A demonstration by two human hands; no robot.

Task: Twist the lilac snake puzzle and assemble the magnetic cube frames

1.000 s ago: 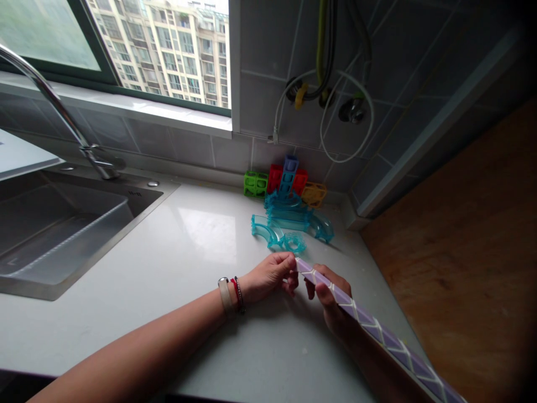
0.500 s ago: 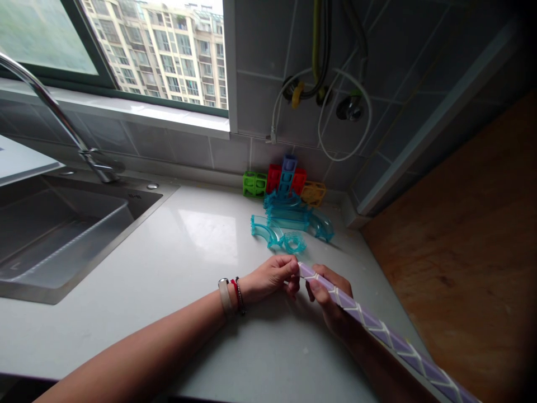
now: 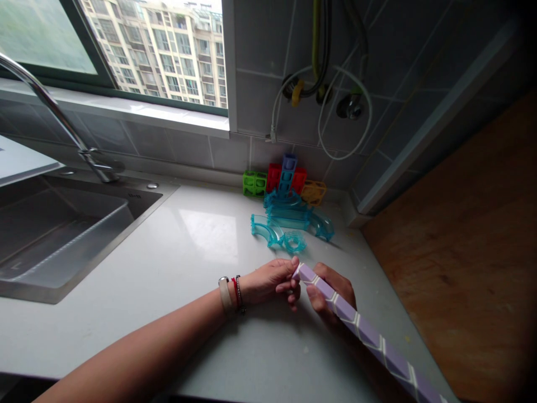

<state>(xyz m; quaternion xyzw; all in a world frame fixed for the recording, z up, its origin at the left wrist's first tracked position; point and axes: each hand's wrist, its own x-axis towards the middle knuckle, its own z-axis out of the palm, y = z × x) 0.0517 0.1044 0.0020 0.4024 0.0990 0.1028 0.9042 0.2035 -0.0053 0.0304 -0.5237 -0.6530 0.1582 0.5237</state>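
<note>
A long purple twisty snake puzzle (image 3: pixel 369 330) with white edges runs nearly straight from between my hands to the bottom right. My left hand (image 3: pixel 274 280), wearing a watch and bracelets at the wrist, pinches its far end between thumb and fingers. Wrapped round the puzzle just behind that end is my right hand (image 3: pixel 331 291), its thumb along the near side; some of its fingers are hidden beneath. Both hands are above the white counter (image 3: pixel 201 341). The puzzle's lower end runs to the frame's bottom edge.
Clear blue track pieces (image 3: pixel 289 217) lie beyond my hands. Behind them stand green blocks (image 3: pixel 254 183), red blocks (image 3: pixel 274 178) and a yellow block (image 3: pixel 314 192) against the wall. A sink (image 3: pixel 79 246) is at left, a brown wooden panel (image 3: pixel 470 240) at right.
The snake puzzle has turned about its length, so broader purple faces show. Its lower end has swung down and to the left. My right thumb has shifted slightly; the counter items stay put.
</note>
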